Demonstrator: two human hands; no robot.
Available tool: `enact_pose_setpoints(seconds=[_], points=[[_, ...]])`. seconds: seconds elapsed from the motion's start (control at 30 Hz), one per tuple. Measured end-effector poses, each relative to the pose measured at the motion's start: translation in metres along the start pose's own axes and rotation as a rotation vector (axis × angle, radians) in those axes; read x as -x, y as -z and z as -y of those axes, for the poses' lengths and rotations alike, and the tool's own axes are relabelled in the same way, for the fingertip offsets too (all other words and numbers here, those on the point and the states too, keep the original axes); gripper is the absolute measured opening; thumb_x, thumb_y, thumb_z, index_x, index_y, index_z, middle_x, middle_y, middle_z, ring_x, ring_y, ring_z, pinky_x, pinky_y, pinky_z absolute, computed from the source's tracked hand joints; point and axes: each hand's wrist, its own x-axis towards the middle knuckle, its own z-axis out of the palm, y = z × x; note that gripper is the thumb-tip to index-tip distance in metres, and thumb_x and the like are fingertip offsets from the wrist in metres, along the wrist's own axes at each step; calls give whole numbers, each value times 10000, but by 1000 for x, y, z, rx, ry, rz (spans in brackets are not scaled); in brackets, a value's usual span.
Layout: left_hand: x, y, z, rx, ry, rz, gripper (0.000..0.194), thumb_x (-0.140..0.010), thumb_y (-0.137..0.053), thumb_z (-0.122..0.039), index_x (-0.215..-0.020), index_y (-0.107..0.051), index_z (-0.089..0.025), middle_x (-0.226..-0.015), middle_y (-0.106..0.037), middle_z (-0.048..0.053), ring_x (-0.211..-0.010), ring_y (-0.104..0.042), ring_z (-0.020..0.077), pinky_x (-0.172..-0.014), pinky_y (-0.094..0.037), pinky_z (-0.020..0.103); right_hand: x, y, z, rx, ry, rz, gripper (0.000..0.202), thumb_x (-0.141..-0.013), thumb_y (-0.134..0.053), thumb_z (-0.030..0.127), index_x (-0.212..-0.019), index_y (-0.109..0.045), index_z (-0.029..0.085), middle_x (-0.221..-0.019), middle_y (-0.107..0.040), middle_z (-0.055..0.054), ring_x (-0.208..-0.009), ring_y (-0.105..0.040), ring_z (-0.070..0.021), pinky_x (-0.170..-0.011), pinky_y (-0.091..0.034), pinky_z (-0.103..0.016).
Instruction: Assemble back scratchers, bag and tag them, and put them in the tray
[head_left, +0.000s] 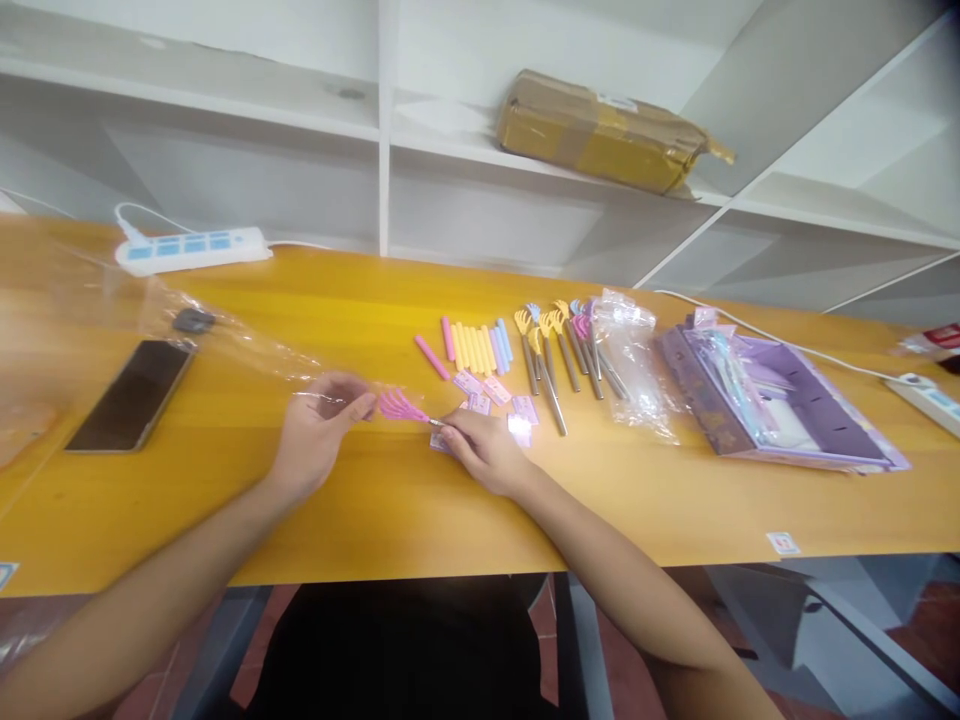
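My right hand is closed on the metal stem of a pink claw-shaped scratcher, whose prongs point left. My left hand pinches a clear plastic bag by the prongs; the bag trails off to the upper left. Beyond my hands lie pink, yellow, purple and blue tubes in a row. Small printed cards are scattered just past my right hand. Several scratchers with yellow, blue, pink and purple claws and metal stems lie to the right of the tubes.
Clear plastic bags lie beside a purple box at the right. A black phone rests at the left, with a white power strip behind it. A taped brown parcel sits on the shelf. Another power strip is at far right.
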Motion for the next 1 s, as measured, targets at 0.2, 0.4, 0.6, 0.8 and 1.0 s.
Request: enact_pose_setpoints(seconds=[0.2, 0.4, 0.6, 0.8, 1.0], points=[[-4, -2, -15, 207, 94, -53, 270, -736, -966, -299, -917, -788, -207, -873, -780, 9, -789, -721, 149, -763, -596, 295, -2, 2, -2, -17, -37, 21, 370, -1150, -397, 405, -943, -625, 200, -847, -670, -50, -764, -615, -169, -719, -434, -296], [-4, -2, -14, 236, 138, -29, 250, -747, -966, -286, -914, -810, -185, -899, -803, 30, -827, -742, 154, -808, -613, 300, -3, 4, 0, -52, -65, 53, 425, -1156, -364, 424, -898, -616, 200, -817, -659, -42, -757, -602, -167, -733, -433, -295], [-3, -5, -13, 250, 176, -14, 238, -726, -978, -279, -866, -816, -176, -921, -813, 42, -883, -762, 177, -849, -626, 319, -3, 6, 0, -92, -74, 61, 434, -1155, -374, 426, -887, -626, 197, -811, -669, -36, -754, -607, -163, -738, -434, -288], [-2, -6, -13, 229, 181, 8, 235, -729, -971, -270, -880, -811, -187, -935, -813, 37, -923, -764, 189, -885, -636, 342, -4, 7, 0, -130, -57, 79, 445, -1158, -374, 433, -910, -654, 191, -820, -688, -36, -753, -620, -156, -744, -447, -282], [0, -6, -10, 196, 185, 43, 252, -717, -975, -286, -896, -816, -209, -963, -825, 48, -968, -772, 208, -886, -641, 338, -2, 8, 0, -115, -59, 109, 436, -1157, -378, 439, -930, -663, 200, -843, -705, -39, -770, -636, -164, -760, -461, -293]])
